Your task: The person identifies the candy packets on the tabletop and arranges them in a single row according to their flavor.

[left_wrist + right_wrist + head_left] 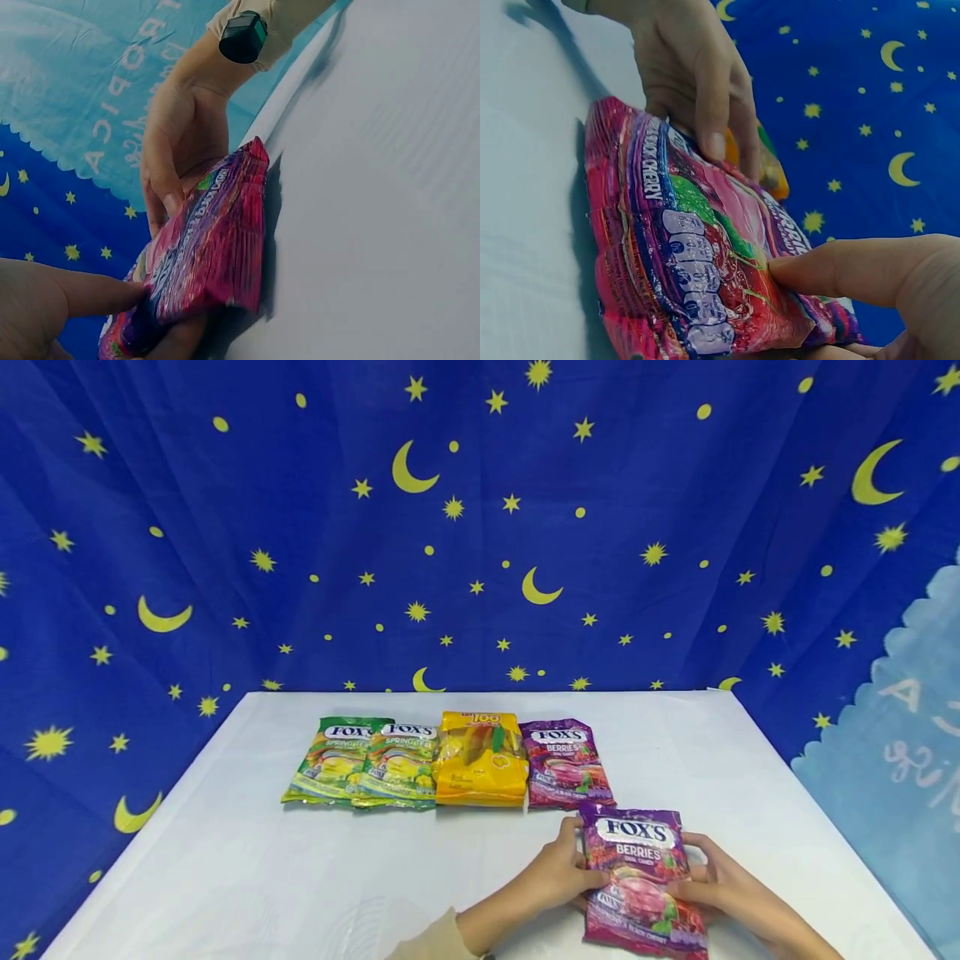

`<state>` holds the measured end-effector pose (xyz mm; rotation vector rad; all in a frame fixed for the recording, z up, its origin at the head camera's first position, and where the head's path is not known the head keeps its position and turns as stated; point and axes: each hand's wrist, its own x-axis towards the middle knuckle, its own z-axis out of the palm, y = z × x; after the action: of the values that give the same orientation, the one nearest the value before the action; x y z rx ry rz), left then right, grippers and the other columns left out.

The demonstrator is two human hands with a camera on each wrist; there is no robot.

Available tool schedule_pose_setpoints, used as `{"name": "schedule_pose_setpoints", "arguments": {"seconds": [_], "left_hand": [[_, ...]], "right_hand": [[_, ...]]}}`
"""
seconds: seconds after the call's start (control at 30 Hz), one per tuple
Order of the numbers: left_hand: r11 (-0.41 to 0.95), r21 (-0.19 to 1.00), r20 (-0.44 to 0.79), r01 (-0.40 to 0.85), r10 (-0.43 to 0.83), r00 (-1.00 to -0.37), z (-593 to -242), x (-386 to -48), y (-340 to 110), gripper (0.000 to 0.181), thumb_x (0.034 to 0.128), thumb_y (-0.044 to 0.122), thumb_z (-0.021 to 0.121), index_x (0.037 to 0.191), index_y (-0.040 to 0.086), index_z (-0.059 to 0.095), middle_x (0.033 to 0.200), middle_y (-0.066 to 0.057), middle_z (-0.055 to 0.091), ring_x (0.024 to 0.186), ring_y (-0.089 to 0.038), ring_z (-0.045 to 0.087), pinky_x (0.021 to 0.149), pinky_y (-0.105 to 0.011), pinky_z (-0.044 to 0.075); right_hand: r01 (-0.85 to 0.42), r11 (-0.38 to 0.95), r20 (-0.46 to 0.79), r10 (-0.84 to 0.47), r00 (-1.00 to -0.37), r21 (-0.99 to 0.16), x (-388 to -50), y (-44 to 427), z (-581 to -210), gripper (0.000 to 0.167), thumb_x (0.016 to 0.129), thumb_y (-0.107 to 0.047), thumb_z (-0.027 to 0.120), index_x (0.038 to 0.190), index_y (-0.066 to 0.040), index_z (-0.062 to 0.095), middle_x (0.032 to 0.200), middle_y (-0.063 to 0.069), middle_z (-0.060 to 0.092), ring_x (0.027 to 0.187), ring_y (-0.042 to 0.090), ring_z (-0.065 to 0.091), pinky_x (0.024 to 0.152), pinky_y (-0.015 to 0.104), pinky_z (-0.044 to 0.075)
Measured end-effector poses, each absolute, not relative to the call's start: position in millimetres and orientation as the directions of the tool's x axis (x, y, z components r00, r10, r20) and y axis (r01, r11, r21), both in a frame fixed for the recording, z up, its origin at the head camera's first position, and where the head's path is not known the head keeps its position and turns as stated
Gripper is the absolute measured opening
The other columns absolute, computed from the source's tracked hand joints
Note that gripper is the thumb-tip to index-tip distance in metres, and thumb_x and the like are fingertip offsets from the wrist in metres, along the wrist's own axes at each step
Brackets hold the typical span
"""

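Observation:
A purple Fox's Berries candy bag (637, 881) is held between both hands near the front right of the table. My left hand (558, 868) grips its left edge, thumb on the front and fingers behind. On the opposite edge, my right hand (723, 881) pinches it the same way, its thumb across the printed front. In the left wrist view the candy bag (225, 232) is tilted, its bottom edge close to the white surface. The right wrist view shows the bag's printed front (735, 225) with both thumbs on it.
Behind, a row lies on the white table (300, 877): two green Fox's Spring Tea bags (330, 764), (397, 768) overlapping, a yellow Lot 100 bag (480, 768), and another purple Berries bag (566, 768). A blue star-and-moon cloth (480, 543) hangs at the back.

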<state>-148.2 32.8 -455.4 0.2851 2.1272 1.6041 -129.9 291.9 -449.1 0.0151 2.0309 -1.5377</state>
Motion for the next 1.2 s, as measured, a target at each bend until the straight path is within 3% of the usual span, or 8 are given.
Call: {"name": "schedule_pose_setpoints", "arguments": {"seconds": [0.13,0.27,0.33,0.63,0.9,1.03,1.2], "left_hand": [[0.374,0.927,-0.204,-0.039,0.414,-0.887,-456,-153,27,0.077,0.0816,0.018,0.078,0.14,0.004,0.03,0.08,-0.009,0.067,0.07,-0.022,0.064,0.068,-0.035,0.054],[0.414,0.91,-0.167,0.014,0.398,-0.902,-453,-156,21,0.077,0.0797,0.023,0.08,0.137,0.006,0.03,0.1,-0.021,0.065,0.099,-0.034,0.062,0.092,-0.046,0.046],[0.406,0.914,-0.156,0.016,0.386,-0.909,-451,-158,18,0.077,0.0805,0.024,0.079,0.136,0.005,0.03,0.111,-0.027,0.061,0.109,-0.041,0.058,0.097,-0.052,0.042],[0.378,0.925,-0.102,0.044,0.358,-0.928,-448,-164,1,0.078,0.0833,0.025,0.076,0.138,0.003,0.026,0.12,-0.032,0.056,0.114,-0.047,0.053,0.099,-0.057,0.038],[0.383,0.922,-0.081,0.058,0.336,-0.938,-446,-168,-10,0.085,0.0843,0.027,0.076,0.143,0.001,0.021,0.121,-0.033,0.055,0.116,-0.044,0.053,0.1,-0.056,0.038],[0.365,0.929,-0.076,0.058,0.342,-0.937,-443,-168,-14,0.08,0.085,0.025,0.076,0.141,0.003,0.023,0.112,-0.027,0.062,0.109,-0.039,0.058,0.098,-0.053,0.04],[0.35,0.935,-0.073,0.055,0.343,-0.937,-438,-169,-18,0.077,0.0864,0.023,0.074,0.142,0.005,0.023,0.116,-0.028,0.061,0.112,-0.04,0.056,0.099,-0.055,0.039]], "right_hand": [[0.321,0.355,-0.44,-0.335,-0.833,-0.878,-133,283,-448,0.084,0.094,-0.025,0.061,0.145,0.006,0.002,0.11,0.013,0.067,0.098,0.029,0.065,0.084,0.045,0.051],[0.302,0.365,-0.426,-0.329,-0.843,-0.881,-135,273,-446,0.085,0.094,-0.026,0.062,0.146,0.006,0.003,0.108,0.013,0.068,0.098,0.028,0.065,0.084,0.045,0.051],[0.286,0.379,-0.413,-0.316,-0.854,-0.88,-137,267,-445,0.086,0.093,-0.027,0.064,0.147,0.004,0.005,0.106,0.012,0.068,0.098,0.026,0.065,0.085,0.044,0.049],[0.237,0.368,-0.352,-0.288,-0.891,-0.899,-147,245,-442,0.086,0.09,-0.027,0.067,0.15,-0.004,0.011,0.118,0.014,0.064,0.107,0.027,0.062,0.097,0.059,0.037],[0.186,0.332,-0.294,-0.315,-0.902,-0.925,-154,232,-439,0.085,0.089,-0.025,0.069,0.15,-0.006,0.012,0.118,0.017,0.063,0.106,0.029,0.062,0.097,0.055,0.04],[0.184,0.348,-0.295,-0.301,-0.907,-0.919,-156,229,-438,0.086,0.089,-0.026,0.069,0.15,-0.006,0.012,0.116,0.014,0.064,0.105,0.028,0.063,0.098,0.058,0.038],[0.187,0.346,-0.29,-0.277,-0.916,-0.92,-158,225,-437,0.085,0.088,-0.026,0.07,0.151,-0.01,0.016,0.12,0.016,0.062,0.109,0.031,0.06,0.101,0.064,0.031]]}}
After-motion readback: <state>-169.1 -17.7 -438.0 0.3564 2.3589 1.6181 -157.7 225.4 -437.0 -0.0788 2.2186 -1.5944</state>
